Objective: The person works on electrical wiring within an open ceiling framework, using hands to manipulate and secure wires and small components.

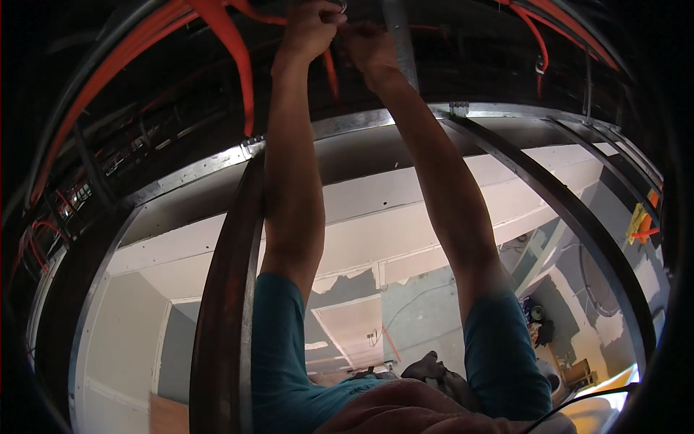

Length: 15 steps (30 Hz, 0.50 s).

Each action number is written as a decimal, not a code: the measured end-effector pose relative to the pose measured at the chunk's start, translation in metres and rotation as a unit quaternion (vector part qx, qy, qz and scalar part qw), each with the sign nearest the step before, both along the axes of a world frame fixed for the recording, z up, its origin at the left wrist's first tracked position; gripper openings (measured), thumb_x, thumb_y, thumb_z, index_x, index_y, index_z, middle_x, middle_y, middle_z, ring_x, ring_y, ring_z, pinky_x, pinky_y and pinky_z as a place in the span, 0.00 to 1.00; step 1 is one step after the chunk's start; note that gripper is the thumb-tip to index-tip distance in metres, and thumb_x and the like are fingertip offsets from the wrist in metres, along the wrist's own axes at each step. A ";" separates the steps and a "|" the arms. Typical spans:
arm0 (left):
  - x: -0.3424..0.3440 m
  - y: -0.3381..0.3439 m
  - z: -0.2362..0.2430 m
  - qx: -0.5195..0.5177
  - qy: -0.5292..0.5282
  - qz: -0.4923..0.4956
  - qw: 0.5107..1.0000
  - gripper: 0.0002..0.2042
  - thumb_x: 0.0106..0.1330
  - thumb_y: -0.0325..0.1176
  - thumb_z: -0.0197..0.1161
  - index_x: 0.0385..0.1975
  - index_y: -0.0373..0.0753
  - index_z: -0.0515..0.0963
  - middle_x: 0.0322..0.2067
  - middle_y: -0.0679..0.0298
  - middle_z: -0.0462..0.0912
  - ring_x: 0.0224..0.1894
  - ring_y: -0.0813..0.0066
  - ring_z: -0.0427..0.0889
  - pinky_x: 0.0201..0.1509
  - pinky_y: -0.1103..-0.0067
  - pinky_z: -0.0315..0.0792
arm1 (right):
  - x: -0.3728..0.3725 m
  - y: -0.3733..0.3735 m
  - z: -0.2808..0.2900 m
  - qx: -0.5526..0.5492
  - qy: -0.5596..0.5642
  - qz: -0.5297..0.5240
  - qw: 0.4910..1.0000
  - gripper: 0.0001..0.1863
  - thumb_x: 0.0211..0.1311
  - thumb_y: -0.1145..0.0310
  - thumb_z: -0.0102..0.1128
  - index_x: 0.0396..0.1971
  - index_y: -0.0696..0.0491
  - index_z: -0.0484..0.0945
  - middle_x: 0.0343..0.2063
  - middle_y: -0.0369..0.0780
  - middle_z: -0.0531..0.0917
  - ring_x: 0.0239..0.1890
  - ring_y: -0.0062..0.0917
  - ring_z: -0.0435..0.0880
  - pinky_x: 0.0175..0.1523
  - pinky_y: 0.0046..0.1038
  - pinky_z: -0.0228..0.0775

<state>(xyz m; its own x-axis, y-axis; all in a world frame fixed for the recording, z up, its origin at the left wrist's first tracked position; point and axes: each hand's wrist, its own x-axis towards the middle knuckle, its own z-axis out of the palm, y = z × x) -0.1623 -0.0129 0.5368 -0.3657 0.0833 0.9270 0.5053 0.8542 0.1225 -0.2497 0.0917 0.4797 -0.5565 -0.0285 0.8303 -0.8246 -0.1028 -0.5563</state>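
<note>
Both arms reach up through a metal ceiling frame to the top edge of the view. My left hand is closed, its fingers pinched together, with a small shiny curved bit at the fingertips that is too small to name. My right hand is close beside it in shadow, fingers bent toward the left one; what they grip, if anything, I cannot make out. An upright perforated metal strip runs just right of my right hand. Orange-red conduit hangs to the left of my left hand.
A metal channel crosses behind my forearms. Dark metal studs stand left and right of my arms. More orange conduit loops at upper right. Below lie patchy plastered walls and a cluttered floor corner.
</note>
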 end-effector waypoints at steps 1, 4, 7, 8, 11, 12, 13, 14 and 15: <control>-0.006 -0.003 0.001 -0.001 0.000 -0.002 1.000 0.10 0.66 0.32 0.63 0.43 0.36 0.84 0.45 0.52 0.86 0.49 0.55 0.84 0.55 0.67 0.76 | -0.001 0.000 0.000 -0.001 0.000 -0.002 1.000 0.18 0.67 0.55 0.63 0.40 0.58 0.81 0.22 0.37 0.81 0.21 0.19 0.78 0.27 0.24 0.70; -0.017 -0.022 0.019 0.039 -0.047 -0.099 0.993 0.08 0.60 0.26 0.65 0.39 0.37 0.83 0.34 0.61 0.87 0.41 0.69 0.86 0.46 0.74 0.77 | 0.010 -0.004 0.012 0.039 0.067 -0.100 0.992 0.17 0.68 0.55 0.62 0.41 0.55 0.82 0.24 0.35 0.83 0.23 0.19 0.81 0.28 0.23 0.72; -0.020 -0.017 0.020 -0.020 0.028 -0.024 0.999 0.11 0.57 0.31 0.70 0.39 0.39 0.84 0.39 0.59 0.85 0.45 0.62 0.85 0.48 0.69 0.78 | 0.004 0.004 0.016 0.081 0.090 -0.111 0.986 0.16 0.68 0.55 0.62 0.44 0.52 0.82 0.28 0.34 0.85 0.29 0.19 0.84 0.31 0.23 0.75; -0.017 -0.009 0.016 0.008 0.036 -0.005 0.999 0.10 0.59 0.30 0.69 0.39 0.38 0.85 0.39 0.57 0.87 0.45 0.62 0.86 0.49 0.69 0.78 | 0.006 0.007 0.014 0.067 0.034 -0.026 0.997 0.15 0.68 0.56 0.62 0.44 0.52 0.81 0.31 0.34 0.85 0.31 0.19 0.84 0.33 0.24 0.76; -0.011 0.000 0.006 0.037 0.068 0.029 0.997 0.08 0.61 0.29 0.69 0.38 0.35 0.86 0.37 0.54 0.88 0.43 0.62 0.87 0.48 0.69 0.79 | 0.033 0.014 0.011 0.043 -0.052 0.125 0.990 0.14 0.69 0.59 0.61 0.47 0.52 0.80 0.36 0.34 0.85 0.35 0.19 0.84 0.37 0.25 0.77; -0.014 0.001 0.004 0.038 0.091 0.039 0.994 0.06 0.60 0.28 0.69 0.36 0.35 0.86 0.36 0.54 0.89 0.41 0.63 0.88 0.46 0.69 0.80 | 0.038 0.017 0.007 0.032 -0.083 0.186 0.978 0.14 0.69 0.61 0.61 0.48 0.52 0.80 0.38 0.34 0.85 0.38 0.19 0.84 0.38 0.25 0.78; -0.016 0.000 0.003 0.041 0.091 0.036 0.994 0.06 0.60 0.28 0.69 0.36 0.35 0.86 0.36 0.54 0.89 0.41 0.63 0.88 0.46 0.69 0.80 | 0.042 0.019 0.001 0.034 -0.084 0.183 0.979 0.14 0.69 0.61 0.61 0.48 0.52 0.80 0.38 0.34 0.85 0.38 0.19 0.84 0.38 0.25 0.78; -0.023 -0.005 0.001 0.048 0.112 -0.003 0.993 0.06 0.61 0.27 0.68 0.35 0.35 0.86 0.35 0.56 0.88 0.39 0.63 0.87 0.46 0.69 0.80 | 0.042 0.020 -0.008 0.008 -0.135 0.211 0.968 0.14 0.69 0.63 0.61 0.49 0.53 0.80 0.38 0.34 0.84 0.38 0.19 0.84 0.40 0.25 0.77; -0.027 -0.007 0.003 0.041 0.133 -0.027 0.990 0.05 0.62 0.27 0.67 0.35 0.35 0.86 0.34 0.57 0.88 0.37 0.64 0.87 0.45 0.68 0.80 | 0.041 0.024 -0.017 -0.027 -0.185 0.255 0.949 0.13 0.69 0.64 0.61 0.49 0.53 0.79 0.39 0.34 0.84 0.39 0.20 0.84 0.41 0.24 0.77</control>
